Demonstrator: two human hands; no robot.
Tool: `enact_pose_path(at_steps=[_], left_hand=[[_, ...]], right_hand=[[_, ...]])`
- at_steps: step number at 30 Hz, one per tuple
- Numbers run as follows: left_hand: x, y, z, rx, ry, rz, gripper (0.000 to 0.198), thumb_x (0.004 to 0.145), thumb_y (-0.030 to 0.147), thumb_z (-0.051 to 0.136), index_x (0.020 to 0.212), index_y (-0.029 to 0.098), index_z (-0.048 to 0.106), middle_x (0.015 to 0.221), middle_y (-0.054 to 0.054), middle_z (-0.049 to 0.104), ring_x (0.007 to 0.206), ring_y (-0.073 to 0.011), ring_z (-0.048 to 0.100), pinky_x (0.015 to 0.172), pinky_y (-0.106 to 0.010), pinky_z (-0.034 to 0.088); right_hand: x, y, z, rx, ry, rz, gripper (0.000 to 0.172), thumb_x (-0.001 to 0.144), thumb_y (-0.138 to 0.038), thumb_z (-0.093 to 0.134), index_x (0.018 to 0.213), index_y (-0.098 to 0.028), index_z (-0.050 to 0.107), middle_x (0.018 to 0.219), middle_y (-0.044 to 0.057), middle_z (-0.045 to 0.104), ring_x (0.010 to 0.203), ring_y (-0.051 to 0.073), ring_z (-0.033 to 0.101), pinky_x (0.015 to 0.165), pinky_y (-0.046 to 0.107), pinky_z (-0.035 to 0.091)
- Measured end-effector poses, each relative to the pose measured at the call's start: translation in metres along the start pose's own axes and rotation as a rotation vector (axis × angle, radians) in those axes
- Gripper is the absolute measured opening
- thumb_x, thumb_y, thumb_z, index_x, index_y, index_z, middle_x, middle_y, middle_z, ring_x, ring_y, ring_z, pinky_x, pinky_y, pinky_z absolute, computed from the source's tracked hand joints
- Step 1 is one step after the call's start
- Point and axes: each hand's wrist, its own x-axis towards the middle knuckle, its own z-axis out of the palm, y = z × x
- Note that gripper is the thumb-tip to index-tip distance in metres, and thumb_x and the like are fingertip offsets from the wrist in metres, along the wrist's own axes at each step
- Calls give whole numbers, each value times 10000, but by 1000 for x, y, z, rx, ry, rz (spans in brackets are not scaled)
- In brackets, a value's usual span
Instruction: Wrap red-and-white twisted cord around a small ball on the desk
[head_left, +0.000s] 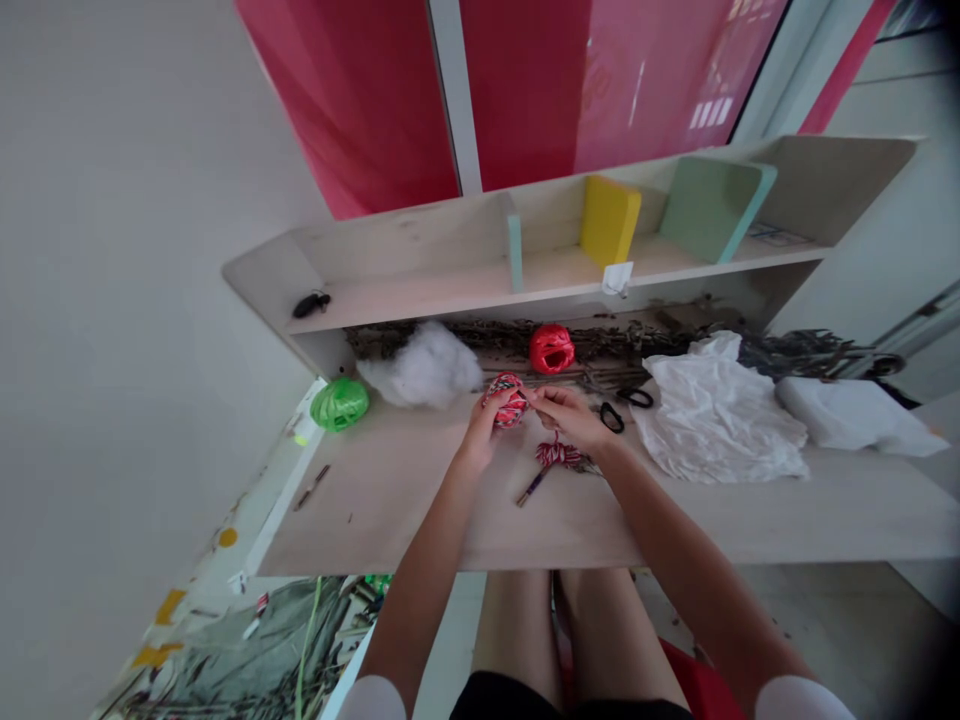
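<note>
Pale wooden desk (390, 500) in front of me, and above it I hold a red-and-white ball (510, 400), slightly oval, its long axis running roughly crosswise between my hands. My left hand (484, 430) cups its left side; my right hand (566, 418) pinches its right side with the fingertips. Just below lies a tufted stick (551, 465), its tip pointing lower left. Scissors (622, 405) sit just right, near a red roll (551, 349). Farther out are cotton (424, 365), a green roll (340, 404) and a crumpled white sheet (716, 420).
</note>
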Motion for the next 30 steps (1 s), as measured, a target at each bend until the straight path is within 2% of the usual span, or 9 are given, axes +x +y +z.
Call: enact_pose_path(at_steps=[4,10,15,18,21,30], left_hand=[[0,-1,-1,-62,24,-31,251,672,326,703,852,157,665,747,-16,684,606,-112,614,534,-208,459],[1,0,1,-165,122,-124,233,738,307,622,925,173,660,733,-6,681,569,-104,585,531,-214,468],[1,1,1,-198,127,-187,248,752,346,624,927,172,647,734,-12,673,601,-108,600,545,-213,476],[3,-1,-1,-158,93,-151,280,737,364,650,949,181,651,759,-10,681,635,-116,618,536,-208,469],[5,-3,-3,-104,113,-110,286,730,348,660,963,182,661,786,-7,688,660,-124,624,528,-213,461],[4,-2,-1,-85,153,-70,252,723,305,661,940,177,675,743,-1,682,631,-124,606,539,-221,449]], right_hand=[[-1,1,7,-91,17,-11,483,651,-636,703,628,-195,507,499,-84,327,451,61,209,450,249,146],[0,4,10,-235,81,-89,470,698,-637,649,619,-194,514,528,-63,357,489,77,266,460,248,173],[2,8,11,-230,121,-103,470,690,-639,656,616,-195,523,514,-62,365,478,77,261,456,251,166],[3,8,9,-117,136,-77,493,648,-648,691,603,-200,492,494,-78,316,452,66,225,450,251,155],[4,6,7,-25,149,-76,509,611,-636,732,589,-206,459,490,-90,272,433,56,191,444,254,138],[3,5,2,-37,140,-106,473,637,-608,733,597,-208,485,476,-82,300,443,64,199,463,261,134]])
